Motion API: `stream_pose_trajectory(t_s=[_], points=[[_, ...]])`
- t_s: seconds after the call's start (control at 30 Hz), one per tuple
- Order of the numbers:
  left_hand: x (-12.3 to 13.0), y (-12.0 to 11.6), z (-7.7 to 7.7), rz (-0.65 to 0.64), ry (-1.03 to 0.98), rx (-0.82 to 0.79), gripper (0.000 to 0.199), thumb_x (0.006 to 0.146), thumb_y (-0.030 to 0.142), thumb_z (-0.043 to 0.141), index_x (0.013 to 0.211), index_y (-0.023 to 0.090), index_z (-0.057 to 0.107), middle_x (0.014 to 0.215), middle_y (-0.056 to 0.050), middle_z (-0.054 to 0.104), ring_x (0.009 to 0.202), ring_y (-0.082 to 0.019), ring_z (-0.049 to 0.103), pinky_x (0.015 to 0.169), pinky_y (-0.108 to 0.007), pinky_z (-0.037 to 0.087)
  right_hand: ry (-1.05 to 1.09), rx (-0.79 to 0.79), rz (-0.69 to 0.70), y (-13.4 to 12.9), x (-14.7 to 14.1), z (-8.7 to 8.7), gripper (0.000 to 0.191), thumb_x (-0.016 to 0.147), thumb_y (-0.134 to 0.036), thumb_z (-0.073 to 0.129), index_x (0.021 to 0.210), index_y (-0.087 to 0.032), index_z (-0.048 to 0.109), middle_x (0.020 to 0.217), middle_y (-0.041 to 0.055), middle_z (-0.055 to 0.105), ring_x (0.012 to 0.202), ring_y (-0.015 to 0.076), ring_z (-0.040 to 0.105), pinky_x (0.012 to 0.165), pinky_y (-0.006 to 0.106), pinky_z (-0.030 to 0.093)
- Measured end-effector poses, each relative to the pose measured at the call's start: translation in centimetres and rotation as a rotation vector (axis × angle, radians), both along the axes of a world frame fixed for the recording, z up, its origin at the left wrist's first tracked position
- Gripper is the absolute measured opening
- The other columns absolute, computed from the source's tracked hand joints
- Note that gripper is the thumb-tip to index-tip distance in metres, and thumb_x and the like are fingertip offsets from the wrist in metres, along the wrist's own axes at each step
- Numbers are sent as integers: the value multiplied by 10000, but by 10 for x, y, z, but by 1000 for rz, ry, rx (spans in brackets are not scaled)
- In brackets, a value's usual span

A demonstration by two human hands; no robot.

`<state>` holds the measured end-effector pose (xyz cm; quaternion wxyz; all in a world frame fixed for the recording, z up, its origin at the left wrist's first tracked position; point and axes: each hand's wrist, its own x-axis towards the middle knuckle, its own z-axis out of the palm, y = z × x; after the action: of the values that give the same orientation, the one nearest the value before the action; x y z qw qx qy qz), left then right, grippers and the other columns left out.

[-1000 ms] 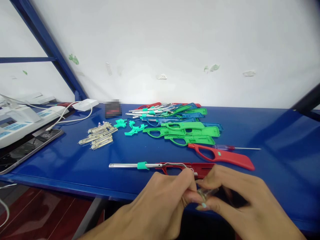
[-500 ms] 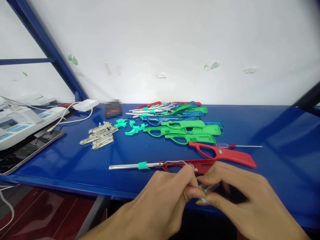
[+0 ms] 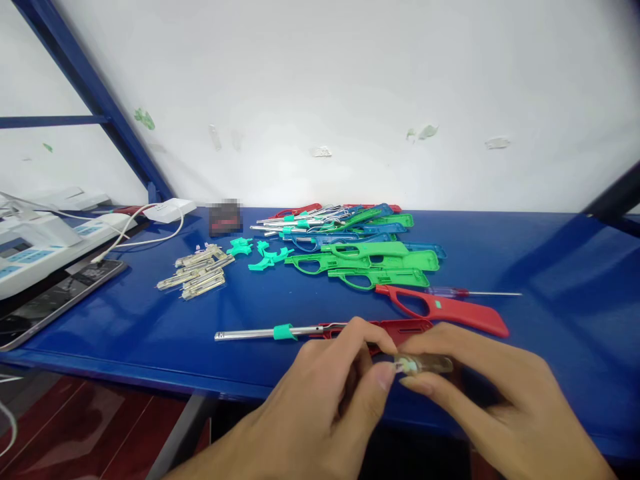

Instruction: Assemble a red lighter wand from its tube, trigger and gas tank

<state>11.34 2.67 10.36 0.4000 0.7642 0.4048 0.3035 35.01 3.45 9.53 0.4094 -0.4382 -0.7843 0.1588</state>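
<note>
Over the table's front edge, my right hand pinches a small clear, amber-tinted capsule between thumb and fingers. The thumb and forefinger of my left hand close on the capsule's left end, where a pale tip shows. Just behind my hands lies an open red handle half, partly covered by my fingers. A silver metal tube with a teal clip around it extends left from that handle. Behind my right hand rests another red handle shell.
Green handle shells and metal tubes lie piled at the back middle. Teal clips and clear capsules are left of them. A screwdriver lies at right. A phone and white device stand at far left.
My left fingers have shifted slightly left and opened up around the capsule's end, so more of the capsule shows. The camera view has moved slightly.
</note>
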Motion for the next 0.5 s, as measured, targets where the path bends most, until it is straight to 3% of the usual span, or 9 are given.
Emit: stream_pose_trajectory(t_s=[0.33, 0.5], points=[[3, 4, 0, -17, -15, 20, 207, 1190, 320, 468, 1113, 253, 648, 778, 56, 601, 661, -134, 532, 692, -303, 423, 22, 13, -34, -1, -1, 0, 299, 1034, -574, 719, 914, -337, 857, 853, -35, 884, 702, 154, 849, 673, 151, 656], [4, 3, -5, -13, -50, 131, 150, 1155, 237, 505, 1094, 251, 641, 829, 52, 624, 689, -129, 548, 679, -290, 428, 3, -33, -26, -2, 1, -1, 274, 1021, -547, 741, 948, -325, 884, 890, 7, 895, 729, 196, 860, 681, 201, 682]])
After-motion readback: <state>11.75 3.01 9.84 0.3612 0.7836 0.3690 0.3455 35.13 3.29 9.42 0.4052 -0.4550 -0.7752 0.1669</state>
